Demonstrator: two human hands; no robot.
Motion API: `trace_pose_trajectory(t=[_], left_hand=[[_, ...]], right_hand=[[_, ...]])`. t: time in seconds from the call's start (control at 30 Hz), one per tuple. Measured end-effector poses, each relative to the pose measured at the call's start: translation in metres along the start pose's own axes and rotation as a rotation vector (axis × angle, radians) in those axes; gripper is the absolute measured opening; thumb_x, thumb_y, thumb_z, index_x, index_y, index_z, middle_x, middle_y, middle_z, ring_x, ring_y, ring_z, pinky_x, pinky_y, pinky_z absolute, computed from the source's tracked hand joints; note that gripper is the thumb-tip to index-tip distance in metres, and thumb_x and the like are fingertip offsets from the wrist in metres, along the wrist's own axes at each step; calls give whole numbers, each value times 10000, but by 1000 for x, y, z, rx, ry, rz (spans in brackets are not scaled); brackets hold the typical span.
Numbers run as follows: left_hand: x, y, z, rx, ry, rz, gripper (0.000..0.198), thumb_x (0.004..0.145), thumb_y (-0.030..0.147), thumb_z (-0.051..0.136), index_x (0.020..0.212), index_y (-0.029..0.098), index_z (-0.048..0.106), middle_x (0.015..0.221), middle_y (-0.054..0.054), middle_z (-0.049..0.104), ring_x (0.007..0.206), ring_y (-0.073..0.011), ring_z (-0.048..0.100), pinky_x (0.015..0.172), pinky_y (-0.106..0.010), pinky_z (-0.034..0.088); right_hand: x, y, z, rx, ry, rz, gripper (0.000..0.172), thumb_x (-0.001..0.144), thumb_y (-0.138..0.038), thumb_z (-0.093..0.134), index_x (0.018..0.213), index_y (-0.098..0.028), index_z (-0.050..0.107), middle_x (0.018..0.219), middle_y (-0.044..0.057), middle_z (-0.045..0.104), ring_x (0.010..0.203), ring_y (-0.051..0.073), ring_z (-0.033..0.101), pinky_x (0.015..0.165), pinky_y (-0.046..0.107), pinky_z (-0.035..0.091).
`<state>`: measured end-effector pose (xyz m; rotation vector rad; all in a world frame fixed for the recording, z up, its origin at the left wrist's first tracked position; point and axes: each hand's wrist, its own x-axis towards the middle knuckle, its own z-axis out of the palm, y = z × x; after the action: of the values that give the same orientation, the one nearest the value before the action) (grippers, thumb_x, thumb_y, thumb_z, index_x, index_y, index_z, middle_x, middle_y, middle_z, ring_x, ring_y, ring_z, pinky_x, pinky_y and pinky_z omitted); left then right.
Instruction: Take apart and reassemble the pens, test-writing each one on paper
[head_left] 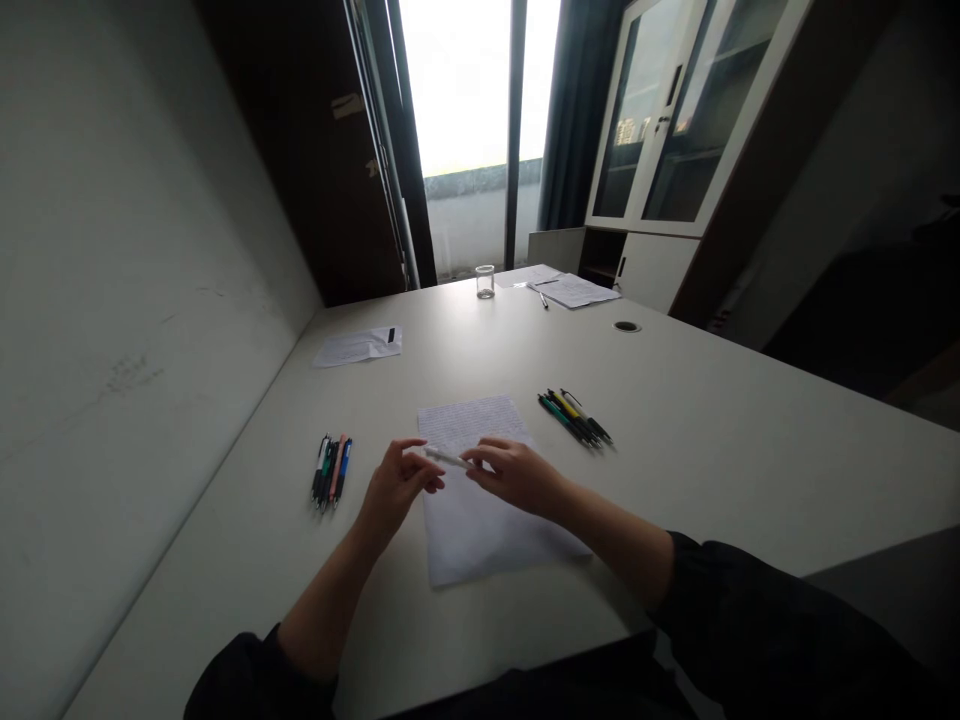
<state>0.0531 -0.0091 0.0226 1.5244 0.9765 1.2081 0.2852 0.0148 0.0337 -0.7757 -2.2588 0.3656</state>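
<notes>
Above a sheet of paper [480,535] with writing on its upper part, my right hand [517,475] holds a white pen [447,457] between thumb and fingers. The pen points left, its far end at the fingertips of my left hand [397,487]. My left hand has its index finger and thumb apart around that end; whether it grips the pen is hard to tell. Several pens [331,472] lie side by side left of my left hand. Another group of pens [576,418], with green, yellow and white ones, lies right of the paper.
A clear glass [485,282] stands at the table's far edge. Beside it lie papers [574,290] and a single pen [543,299]. A crumpled sheet [358,346] lies at the far left, near the wall [150,300]. A round cable hole [626,326] is at the right.
</notes>
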Motion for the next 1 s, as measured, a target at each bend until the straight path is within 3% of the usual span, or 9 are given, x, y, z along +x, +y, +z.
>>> trace_pose_trajectory(t=[0.1, 0.2, 0.3, 0.57, 0.77, 0.87, 1.0], left_hand=[[0, -1, -6, 54, 2, 24, 360, 895, 315, 629, 1182, 172, 464, 834, -45, 710, 713, -179, 697, 677, -325, 561], [-2, -2, -11, 128, -7, 15, 363, 901, 323, 616, 1202, 171, 484, 829, -40, 696, 728, -170, 682, 700, -324, 558], [-4, -2, -13, 172, -21, 0, 404, 898, 327, 615, 1248, 182, 475, 830, -31, 686, 737, -167, 675, 714, -328, 559], [-5, -5, -15, 166, -80, -14, 439, 903, 334, 603, 1291, 191, 454, 845, -34, 681, 732, -165, 676, 706, -326, 564], [-6, -7, -16, 159, -98, -5, 430, 896, 341, 611, 1275, 189, 473, 831, -36, 679, 710, -159, 669, 685, -320, 563], [-6, -8, -16, 165, -103, -3, 432, 888, 331, 623, 1270, 192, 478, 836, -35, 675, 714, -158, 665, 693, -325, 564], [-6, -11, -16, 160, -109, 0, 444, 882, 316, 630, 1280, 201, 470, 834, -26, 671, 714, -157, 663, 702, -332, 566]], right_hand=[[0, 4, -4, 142, 115, 145, 452, 862, -190, 597, 1305, -218, 511, 833, 14, 641, 533, 89, 514, 552, 237, 472], [0, 10, -11, 404, 174, 290, 814, 872, -235, 596, 1522, -283, 108, 835, -2, 626, 501, 93, 532, 461, 224, 484], [0, 14, -22, 550, 229, 374, 901, 891, -303, 591, 1523, -310, -50, 784, -20, 624, 460, 104, 543, 415, 240, 496], [3, 25, -45, 651, 398, 447, 651, 891, -396, 602, 1411, -292, 224, 669, -60, 635, 354, 83, 470, 322, 174, 378], [3, 30, -49, 773, 486, 485, 412, 921, -460, 535, 1262, -284, 387, 555, -81, 609, 247, 61, 324, 235, 145, 233], [4, 30, -48, 831, 467, 503, 422, 916, -478, 544, 1263, -284, 399, 544, -81, 609, 250, 57, 301, 236, 141, 223], [4, 29, -49, 860, 468, 507, 576, 899, -494, 576, 1369, -300, 304, 559, -83, 617, 272, 60, 307, 253, 141, 247]])
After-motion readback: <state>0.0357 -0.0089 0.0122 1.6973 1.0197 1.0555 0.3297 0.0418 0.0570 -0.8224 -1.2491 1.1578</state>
